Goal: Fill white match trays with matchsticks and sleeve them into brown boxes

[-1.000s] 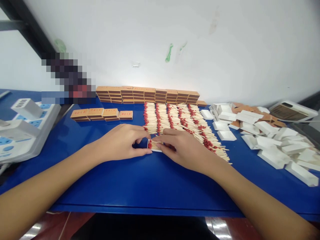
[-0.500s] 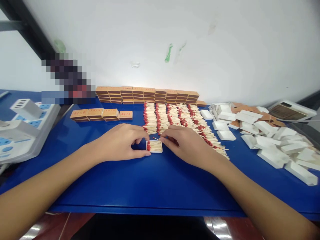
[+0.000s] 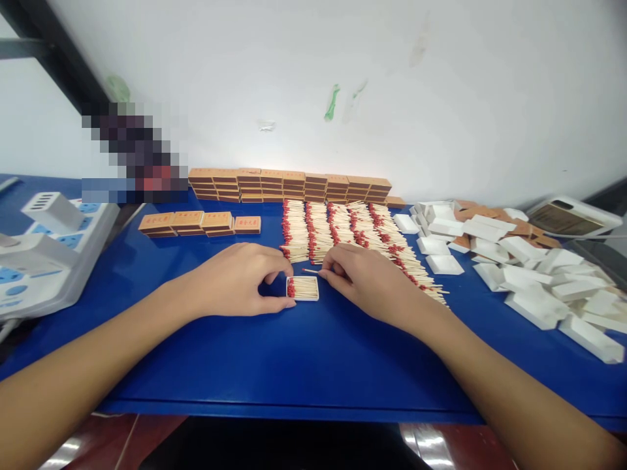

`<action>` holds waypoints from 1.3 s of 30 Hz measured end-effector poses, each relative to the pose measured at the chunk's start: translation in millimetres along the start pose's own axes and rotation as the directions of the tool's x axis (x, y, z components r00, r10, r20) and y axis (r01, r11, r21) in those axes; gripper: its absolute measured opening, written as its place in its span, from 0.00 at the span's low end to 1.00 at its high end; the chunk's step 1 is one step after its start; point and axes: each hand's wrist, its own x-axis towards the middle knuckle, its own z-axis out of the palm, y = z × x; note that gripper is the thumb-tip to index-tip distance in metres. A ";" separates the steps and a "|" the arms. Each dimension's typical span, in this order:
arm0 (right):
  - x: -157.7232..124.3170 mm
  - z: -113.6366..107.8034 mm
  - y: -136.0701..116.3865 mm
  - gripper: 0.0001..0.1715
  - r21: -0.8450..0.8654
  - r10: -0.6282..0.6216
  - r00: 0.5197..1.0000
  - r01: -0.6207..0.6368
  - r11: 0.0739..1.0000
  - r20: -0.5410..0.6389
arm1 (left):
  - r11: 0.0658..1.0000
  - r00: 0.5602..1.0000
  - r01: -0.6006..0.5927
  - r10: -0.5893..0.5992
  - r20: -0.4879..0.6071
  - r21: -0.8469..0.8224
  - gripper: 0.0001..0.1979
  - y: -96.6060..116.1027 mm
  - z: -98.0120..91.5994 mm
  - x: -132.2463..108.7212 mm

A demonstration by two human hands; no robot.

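A small white matchbox tray (image 3: 306, 299) lies on the blue table, filled with red-headed matches, their heads to the left. My left hand (image 3: 240, 281) has its thumb and index finger curved around the tray's left end, the thumb at the near corner. My right hand (image 3: 369, 281) pinches a single match (image 3: 309, 270) by its plain end, just beyond the tray's far edge, with the red head pointing left. Beyond both hands, loose matches (image 3: 318, 225) lie in several columns; my right hand and wrist cover part of them.
Closed matchboxes (image 3: 289, 186) are stacked along the wall, with a shorter row of matchboxes (image 3: 196, 223) at left. White trays (image 3: 526, 274) and brown sleeves heap up at right beside a phone (image 3: 573, 215). A power strip (image 3: 73, 261) with plugs occupies the left side.
My right hand has shifted slightly right with the match, which now lies a little clearer of the tray. My left hand and the tray have stayed in place.
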 end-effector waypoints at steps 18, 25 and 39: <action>-4.6 -10.7 -5.1 0.08 0.060 -0.051 0.995 0.057 0.997 -0.086 | 1.000 1.000 -0.006 0.006 -0.002 -0.009 0.15 0.5 -0.3 0.2; 0.9 -7.8 8.7 0.07 -0.081 -0.002 1.000 0.000 0.997 -0.023 | 1.000 1.000 0.005 -0.005 0.017 0.009 0.16 -0.1 -0.3 0.2; 2.5 -6.9 6.7 0.05 -0.082 0.044 0.997 -0.039 0.996 0.057 | 1.000 1.000 0.008 -0.008 0.024 -0.001 0.16 0.9 -1.7 1.0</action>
